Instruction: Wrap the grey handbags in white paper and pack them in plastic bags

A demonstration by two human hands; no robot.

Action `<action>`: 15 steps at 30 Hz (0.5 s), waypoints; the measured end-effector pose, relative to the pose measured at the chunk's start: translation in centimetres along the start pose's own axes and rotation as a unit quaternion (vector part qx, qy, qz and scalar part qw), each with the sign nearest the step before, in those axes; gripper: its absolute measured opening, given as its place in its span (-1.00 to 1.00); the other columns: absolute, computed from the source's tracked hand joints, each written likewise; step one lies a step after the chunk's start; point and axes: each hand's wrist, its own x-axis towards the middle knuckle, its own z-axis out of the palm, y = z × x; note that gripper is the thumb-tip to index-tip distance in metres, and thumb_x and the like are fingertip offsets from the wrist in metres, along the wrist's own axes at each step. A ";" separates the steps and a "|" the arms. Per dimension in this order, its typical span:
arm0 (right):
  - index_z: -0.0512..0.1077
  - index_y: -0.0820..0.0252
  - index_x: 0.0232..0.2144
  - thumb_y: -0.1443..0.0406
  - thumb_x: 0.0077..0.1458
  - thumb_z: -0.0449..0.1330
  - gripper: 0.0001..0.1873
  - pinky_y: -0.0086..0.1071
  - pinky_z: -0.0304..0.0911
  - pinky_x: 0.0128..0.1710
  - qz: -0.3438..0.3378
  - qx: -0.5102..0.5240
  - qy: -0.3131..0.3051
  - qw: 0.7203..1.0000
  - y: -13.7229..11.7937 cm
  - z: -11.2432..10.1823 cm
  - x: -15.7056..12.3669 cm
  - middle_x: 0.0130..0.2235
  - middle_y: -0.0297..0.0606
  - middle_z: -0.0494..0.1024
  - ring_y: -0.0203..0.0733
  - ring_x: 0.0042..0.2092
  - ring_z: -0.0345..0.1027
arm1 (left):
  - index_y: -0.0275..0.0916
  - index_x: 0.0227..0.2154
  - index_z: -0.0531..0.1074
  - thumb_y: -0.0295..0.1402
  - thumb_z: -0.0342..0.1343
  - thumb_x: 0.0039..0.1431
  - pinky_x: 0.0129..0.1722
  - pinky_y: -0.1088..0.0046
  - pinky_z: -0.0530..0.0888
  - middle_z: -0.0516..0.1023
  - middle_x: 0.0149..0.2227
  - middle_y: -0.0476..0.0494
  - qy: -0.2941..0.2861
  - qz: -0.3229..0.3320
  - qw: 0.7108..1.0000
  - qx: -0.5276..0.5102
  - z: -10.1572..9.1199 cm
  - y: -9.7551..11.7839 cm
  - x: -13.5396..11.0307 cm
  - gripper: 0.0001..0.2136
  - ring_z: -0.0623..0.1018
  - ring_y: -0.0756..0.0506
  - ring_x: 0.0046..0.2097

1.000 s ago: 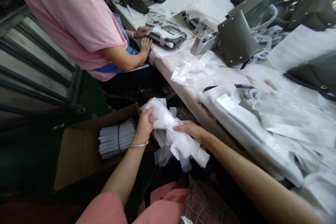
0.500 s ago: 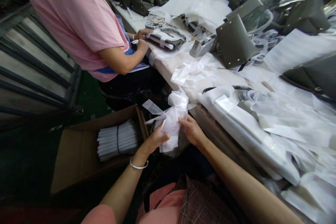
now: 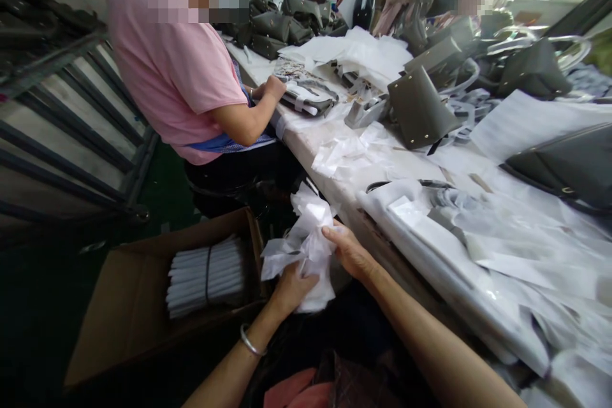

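Both my hands hold a crumpled bundle of white tissue paper (image 3: 308,239) in front of me, just off the near edge of the table (image 3: 306,140). My left hand (image 3: 291,287), with a silver bangle on its wrist, grips the bundle from below, fingers curled into the paper. My right hand (image 3: 347,248) pinches the bundle's right side with thumb and fingers closed on it. The paper sticks up above both hands.
An open cardboard box (image 3: 143,312) with a tied bundle of white rods (image 3: 205,274) stands on the floor to my left. A person in a pink shirt (image 3: 176,64) sits at the table beyond. Grey handbags (image 3: 421,108), white paper sheets (image 3: 478,229) and plastic cover the table.
The tissue bundle has been crumpled tighter. My left hand dropped from the top of the bundle to underneath it. The view tilted upward, showing more of the room.
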 end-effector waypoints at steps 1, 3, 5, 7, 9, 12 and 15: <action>0.49 0.22 -0.08 0.03 -0.07 0.39 -0.44 -0.30 0.34 -0.18 -0.001 0.003 -0.002 1.000 -0.2 -0.1 0.2 -0.14 -0.15 0.59 -0.06 -0.16 0.45 | -0.26 -0.25 0.56 -0.36 0.23 -0.06 0.09 0.11 0.44 0.62 -0.19 -0.22 0.009 0.024 0.999 0.023 0.0 0.1 -0.2 -0.75 0.56 -0.30 -0.07; 0.49 0.20 -0.11 0.04 -0.09 0.41 -0.46 -0.32 0.33 -0.18 -0.016 0.017 0.011 1.000 -0.5 -0.1 0.5 -0.15 -0.17 0.59 -0.07 -0.15 0.45 | -0.21 -0.18 0.57 -0.37 0.22 -0.04 0.18 0.09 0.36 0.60 -0.09 -0.21 0.045 0.065 0.995 0.067 -0.5 0.0 -0.4 -0.71 0.51 -0.31 0.03; 0.50 0.19 -0.16 0.07 -0.15 0.43 -0.49 -0.33 0.33 -0.18 -0.036 0.030 0.044 0.998 -1.0 0.0 0.8 -0.20 -0.21 0.60 -0.10 -0.18 0.44 | -0.19 -0.13 0.55 -0.36 0.17 0.04 0.17 0.08 0.35 0.57 -0.04 -0.23 0.102 0.085 0.985 0.109 -1.6 -0.6 -0.3 -0.70 0.50 -0.31 0.05; 0.52 0.17 -0.20 0.14 -0.19 0.45 -0.53 -0.33 0.34 -0.16 -0.043 0.044 0.060 0.996 -1.6 0.2 1.0 -0.25 -0.25 0.60 -0.12 -0.21 0.43 | -0.21 -0.11 0.54 -0.34 0.12 0.11 0.09 0.11 0.43 0.56 -0.06 -0.26 0.154 0.124 0.966 0.164 -3.4 -1.2 0.0 -0.72 0.52 -0.29 0.01; 0.53 0.15 -0.23 0.23 -0.24 0.45 -0.57 -0.31 0.34 -0.12 -0.026 0.058 0.035 0.997 -2.0 0.3 1.2 -0.25 -0.26 0.61 -0.12 -0.21 0.44 | -0.22 -0.10 0.52 -0.32 0.09 0.15 0.01 0.17 0.48 0.55 -0.10 -0.26 0.190 0.178 0.939 0.224 -5.7 -1.3 0.6 -0.73 0.54 -0.26 -0.04; 0.53 0.13 -0.25 0.26 -0.31 0.43 -0.56 -0.22 0.35 -0.04 0.007 0.068 -0.031 0.997 -2.2 0.5 1.6 -0.20 -0.22 0.62 -0.05 -0.13 0.47 | -0.22 -0.04 0.48 -0.36 0.05 0.19 0.01 0.23 0.47 0.53 -0.08 -0.23 0.236 0.238 0.901 0.275 -9.0 -0.1 1.6 -0.71 0.53 -0.21 -0.03; 0.53 0.11 -0.27 0.13 -0.38 0.42 -0.50 -0.12 0.37 -0.06 0.000 0.041 -0.051 0.998 -2.0 0.7 2.0 -0.22 -0.17 0.61 0.04 -0.07 0.47 | -0.22 -0.10 0.48 -0.41 -0.04 0.23 0.02 0.27 0.46 0.54 -0.12 -0.19 0.290 0.258 0.878 0.279 -11.4 1.6 2.2 -0.74 0.53 -0.16 -0.04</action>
